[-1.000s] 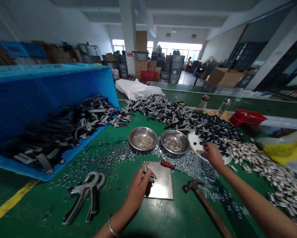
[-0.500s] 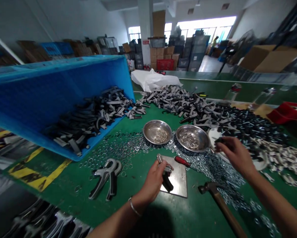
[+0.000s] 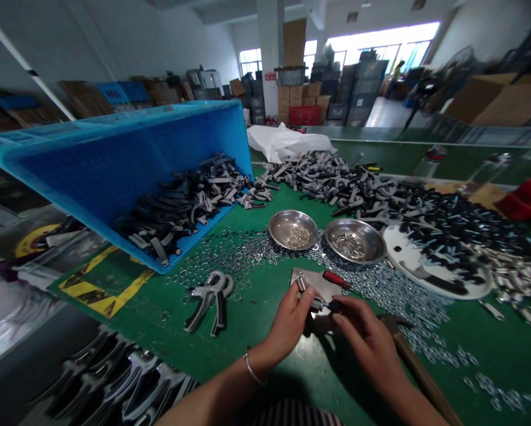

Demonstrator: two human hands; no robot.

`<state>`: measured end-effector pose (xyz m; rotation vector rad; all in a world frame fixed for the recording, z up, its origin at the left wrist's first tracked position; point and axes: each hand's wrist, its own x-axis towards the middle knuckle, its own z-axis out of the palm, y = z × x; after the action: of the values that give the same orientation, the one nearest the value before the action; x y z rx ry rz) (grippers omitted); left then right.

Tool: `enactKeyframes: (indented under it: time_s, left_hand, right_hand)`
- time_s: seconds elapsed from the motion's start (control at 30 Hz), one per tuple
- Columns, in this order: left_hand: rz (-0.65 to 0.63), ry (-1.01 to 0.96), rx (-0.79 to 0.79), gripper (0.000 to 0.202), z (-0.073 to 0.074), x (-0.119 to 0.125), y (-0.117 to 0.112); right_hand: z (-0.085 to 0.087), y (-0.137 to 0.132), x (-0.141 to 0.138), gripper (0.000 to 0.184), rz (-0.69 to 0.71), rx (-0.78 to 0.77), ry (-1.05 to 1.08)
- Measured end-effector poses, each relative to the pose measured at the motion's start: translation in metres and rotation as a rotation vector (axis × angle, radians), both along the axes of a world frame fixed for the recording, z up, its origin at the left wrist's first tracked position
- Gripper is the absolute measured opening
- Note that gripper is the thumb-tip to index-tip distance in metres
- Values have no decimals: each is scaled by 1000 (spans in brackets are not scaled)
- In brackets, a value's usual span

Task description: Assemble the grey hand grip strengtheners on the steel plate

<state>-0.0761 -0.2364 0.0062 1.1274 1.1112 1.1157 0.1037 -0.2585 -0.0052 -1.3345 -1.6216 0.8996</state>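
My left hand [image 3: 288,319] is closed round a hand grip part, with a coil spring [image 3: 301,283] standing up past the thumb. My right hand [image 3: 368,334] pinches a small black knob [image 3: 334,306], its metal screw end against the part in my left hand. Fingers hide most of both pieces. Below them lies a metal plate [image 3: 315,279], partly covered, with a red-handled screwdriver [image 3: 336,279] at its far edge. Just right of my right hand is a claw hammer [image 3: 418,364]. An assembled hand grip [image 3: 220,310] rests to the left.
Two steel bowls [image 3: 281,223] of small metal parts stand ahead. A white plate [image 3: 395,251] of black knobs is right of them. Loose rings and nuts [image 3: 407,302] spread across the green table. A blue crate [image 3: 70,177] of handles lies on its side at left; more handles [image 3: 327,174] are heaped behind.
My right hand has come from the white plate to my left hand, bringing a black knob. The view has turned slightly left. My left hand keeps its hold on the hand grip part.
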Motion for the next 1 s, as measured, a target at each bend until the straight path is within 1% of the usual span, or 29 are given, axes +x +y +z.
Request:
enactKeyframes:
  time_s: [0.07,0.1,0.17,0.23,0.27,0.3,0.4,0.43,0.47,0.53,0.6,0.67,0.7,0.77,0.8,0.83,0.9,0.93,0.97,1.0]
  left_hand:
    - [3,7,12,34,4,0,-2]
    - [-4,8,12,33,5,0,-2]
    - [-29,26,21,32,5,0,-2]
    - [-49,67,45,31,4,-1,-2]
    - [-53,92,59,31,4,-2,-3]
    - [-54,120,72,30,3,-3,-3]
    - [-47,203,119,25,4,-6,-6]
    - [-41,237,141,23,5,-8,-7]
    - [-33,272,167,21,6,-9,-8]
    - [-36,345,231,19,7,-12,-9]
    - [-55,414,298,17,6,-15,-10]
    - [-98,465,343,17,3,-19,-9]
    - [-126,482,354,17,1,-20,-8]
    - [-183,505,357,19,-2,-23,-7]
    - [-199,510,351,20,-4,-25,-7]
    - [-200,511,339,21,-5,-26,-7]
    - [-181,499,311,22,-6,-27,-7]
    - [-177,487,305,23,-6,-28,-7]
    - [-184,474,307,23,-5,-30,-7]
    - [-202,463,313,23,-4,-31,-7]
  right_hand:
    - [-2,-5,-2,26,-26,67,-81]
    - [-2,-7,-4,25,-22,71,-88]
    - [0,-12,-9,21,4,1,-17]
    - [2,-14,-14,19,23,-121,133]
    - [3,-14,-15,19,27,-154,188]
    - [4,-14,-15,19,33,-149,211]
    - [7,-11,-14,22,74,-33,169]
    - [8,-10,-13,22,101,-65,211]
    - [10,-9,-14,22,132,-152,296]
    - [13,-8,-18,25,194,-407,495]
    - [16,-10,-25,30,220,-635,671]
    - [17,-11,-31,34,213,-774,784]
    - [17,-11,-32,36,230,-853,826]
    - [16,-10,-32,43,322,-974,819]
    - [15,-9,-31,47,364,-980,765]
    - [14,-8,-29,49,374,-935,693]
    - [11,-8,-28,43,315,-746,549]
    - [8,-9,-28,41,295,-679,516]
    - [5,-12,-30,41,303,-667,517]
    - [2,-14,-31,44,341,-708,547]
